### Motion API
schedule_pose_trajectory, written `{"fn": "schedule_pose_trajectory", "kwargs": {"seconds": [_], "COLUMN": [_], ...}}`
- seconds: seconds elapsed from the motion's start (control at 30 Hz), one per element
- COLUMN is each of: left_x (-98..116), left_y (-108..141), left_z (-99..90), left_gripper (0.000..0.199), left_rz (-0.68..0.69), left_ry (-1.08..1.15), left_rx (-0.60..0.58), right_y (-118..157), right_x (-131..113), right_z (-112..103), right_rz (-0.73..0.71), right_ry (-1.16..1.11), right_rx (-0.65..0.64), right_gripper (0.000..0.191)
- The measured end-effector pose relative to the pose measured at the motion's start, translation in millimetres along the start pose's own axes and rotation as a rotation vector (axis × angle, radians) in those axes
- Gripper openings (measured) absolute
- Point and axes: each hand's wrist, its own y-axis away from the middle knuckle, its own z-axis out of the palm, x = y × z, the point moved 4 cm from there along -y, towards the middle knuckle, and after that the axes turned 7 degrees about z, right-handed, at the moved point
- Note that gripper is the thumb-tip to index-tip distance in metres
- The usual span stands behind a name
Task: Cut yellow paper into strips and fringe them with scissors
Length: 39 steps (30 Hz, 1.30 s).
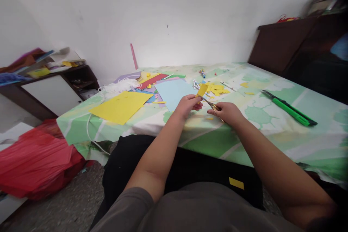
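Observation:
My left hand (190, 105) pinches a small piece of yellow paper (202, 90), held up over the front part of the table. From the right, my right hand (227, 111) grips a pair of scissors (215, 108) with gold-coloured handles. The blades point left and meet the lower edge of the yellow piece; whether they are parted I cannot tell. Just beyond both hands lies a heap of yellow paper scraps (216, 88). A light blue sheet (172, 92) rests on the table behind my left hand.
A green utility knife (292, 110) lies at right on the patterned tablecloth (261, 114). At left are a large yellow sheet (121, 107) and tangled white cord (119, 86). Markers (227, 86) lie farther back. A yellow scrap (236, 183) sits on my lap. A red plastic bag (38, 159) stands lower left.

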Motion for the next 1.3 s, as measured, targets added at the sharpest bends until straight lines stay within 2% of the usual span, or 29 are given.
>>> {"fn": "schedule_pose_trajectory", "kwargs": {"seconds": [0.17, 0.63, 0.83, 1.03, 1.3], "left_x": [0.1, 0.3, 0.3, 1.1, 1.2], "left_y": [1.1, -1.0, -0.8, 1.2, 1.9], "left_z": [0.7, -2.6, -0.2, 3.7, 5.2], "left_gripper": [0.016, 0.02, 0.025, 0.028, 0.026], "left_rz": [-0.037, -0.006, 0.028, 0.025, 0.029], "left_ry": [0.01, 0.055, 0.093, 0.018, 0.0], "left_rx": [0.011, 0.089, 0.064, -0.001, -0.04], "right_y": [-1.0, 3.7, 5.2, 5.5, 3.8], "right_x": [1.5, -2.1, -3.1, -2.8, -0.8], "right_z": [-0.5, -3.9, -3.6, -4.0, -3.1], "right_rz": [0.014, -0.026, -0.047, -0.067, -0.033], "right_ry": [0.004, -0.003, -0.001, -0.007, -0.024], "right_rx": [0.031, 0.027, 0.026, 0.052, 0.042], "right_gripper": [0.051, 0.049, 0.049, 0.049, 0.049]}}
